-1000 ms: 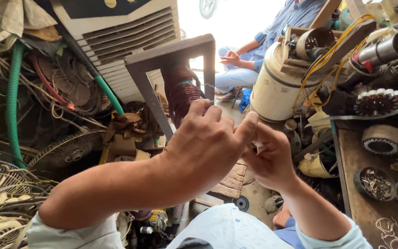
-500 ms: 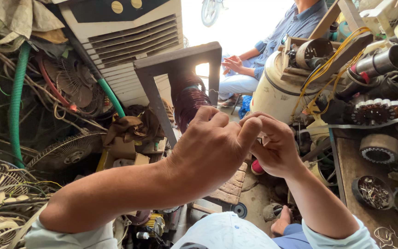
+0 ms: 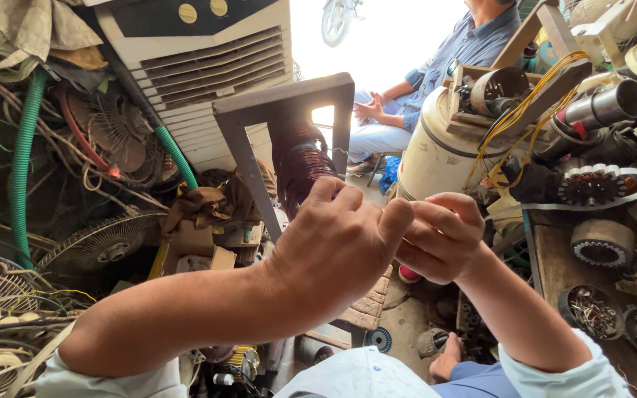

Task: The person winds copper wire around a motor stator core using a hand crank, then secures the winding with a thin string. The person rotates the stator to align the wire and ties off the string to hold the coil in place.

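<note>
Left hand [image 3: 333, 243] and right hand [image 3: 440, 236] raised together at centre, knuckles touching, both grips clenched with fingertips pinched at the meeting point; object pinched too fine or hidden to identify. Coil of dark reddish wire [image 3: 300, 166] wound on a grey metal frame [image 3: 282, 110] just beyond the hands, a thin strand running right from the coil. White air cooler [image 3: 208, 66] far left behind the frame, green hose [image 3: 23, 155] hanging down at left, fan guards [image 3: 97, 247] stacked near left. Cream cylindrical tank [image 3: 436, 147] at right, toothed motor stator [image 3: 591, 184] and further motor parts on the table [image 3: 554, 258] far right. Second person, seated, blue shirt [image 3: 466, 51], far centre.
</note>
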Available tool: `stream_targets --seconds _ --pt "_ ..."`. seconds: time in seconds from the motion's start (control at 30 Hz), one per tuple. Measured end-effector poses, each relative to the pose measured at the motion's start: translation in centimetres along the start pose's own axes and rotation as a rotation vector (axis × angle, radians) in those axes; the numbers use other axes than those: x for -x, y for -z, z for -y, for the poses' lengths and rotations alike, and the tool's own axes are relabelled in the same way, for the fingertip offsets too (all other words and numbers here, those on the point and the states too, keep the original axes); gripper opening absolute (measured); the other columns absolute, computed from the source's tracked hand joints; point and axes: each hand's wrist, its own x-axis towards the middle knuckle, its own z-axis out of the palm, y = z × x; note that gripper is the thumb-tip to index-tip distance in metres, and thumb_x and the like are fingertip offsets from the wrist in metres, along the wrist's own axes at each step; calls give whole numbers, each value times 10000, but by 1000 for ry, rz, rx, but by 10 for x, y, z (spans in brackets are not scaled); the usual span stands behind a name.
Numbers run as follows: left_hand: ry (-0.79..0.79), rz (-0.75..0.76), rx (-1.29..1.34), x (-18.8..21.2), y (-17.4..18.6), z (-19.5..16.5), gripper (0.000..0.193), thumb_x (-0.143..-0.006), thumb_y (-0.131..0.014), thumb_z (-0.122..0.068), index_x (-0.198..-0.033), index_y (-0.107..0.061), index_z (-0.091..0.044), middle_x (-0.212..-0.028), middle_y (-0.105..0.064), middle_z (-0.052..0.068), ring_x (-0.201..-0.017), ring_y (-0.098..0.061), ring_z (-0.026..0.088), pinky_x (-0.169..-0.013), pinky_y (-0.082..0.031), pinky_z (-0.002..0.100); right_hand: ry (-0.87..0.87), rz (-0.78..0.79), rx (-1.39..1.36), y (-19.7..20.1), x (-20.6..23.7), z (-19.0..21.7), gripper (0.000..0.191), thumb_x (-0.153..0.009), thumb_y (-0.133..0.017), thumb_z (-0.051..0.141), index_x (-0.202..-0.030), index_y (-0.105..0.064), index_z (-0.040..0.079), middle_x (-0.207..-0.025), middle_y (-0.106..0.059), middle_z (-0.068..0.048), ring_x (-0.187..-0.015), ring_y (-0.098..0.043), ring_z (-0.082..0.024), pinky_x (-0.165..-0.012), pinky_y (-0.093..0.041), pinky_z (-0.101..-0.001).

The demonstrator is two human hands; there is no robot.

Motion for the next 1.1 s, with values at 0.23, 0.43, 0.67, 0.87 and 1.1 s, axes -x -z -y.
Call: stream_targets --seconds 0.23,0.43,0.67,0.87,1.1 --pt "16 21 7 1 2 -6 329 -840 -710 -171 -1032 -498 -8 -700 -632 89 -676 -627 280 -747 -451 444 13 149 72 8 -16 5 53 -955 -685 125 -904 -682 112 -938 -730 -20 -904 -684 -204 -809 -475 -379" --pt "23 1 -30 1 0 -10 351 -839 -725 -194 -1037 -493 -20 -742 -642 116 -735 -631 285 -771 -455 451 -618 246 -820 8 -22 20 55 -954 -607 77 -1005 -588 72 -965 -642 -83 -894 -646 -280 -854 -497 -354" --pt "40 -38 -11 5 -2 -12 319 -871 -697 -217 -1025 -495 -24 -734 -636 115 -753 -630 296 -815 -466 464 -1030 362 -954 16 -18 23 91 -921 -631 122 -978 -653 55 -847 -653 -73 -712 -616 -225 -630 -502 -329" --pt "27 -43 -37 5 -4 -11 264 -872 -682 -182 -1012 -514 -34 -707 -612 90 -729 -610 279 -810 -467 453 -28 96 17 19 -17 17 23 -956 -686 149 -937 -685 161 -825 -655 1 -734 -649 -169 -662 -467 -320" --pt "29 -79 -69 5 -6 -6 254 -874 -676 -179 -1012 -519 -34 -716 -606 86 -730 -604 266 -795 -459 437 -64 198 233 15 -13 29 210 -968 -692 175 -774 -662 102 -742 -635 0 -652 -606 -140 -599 -389 -315"
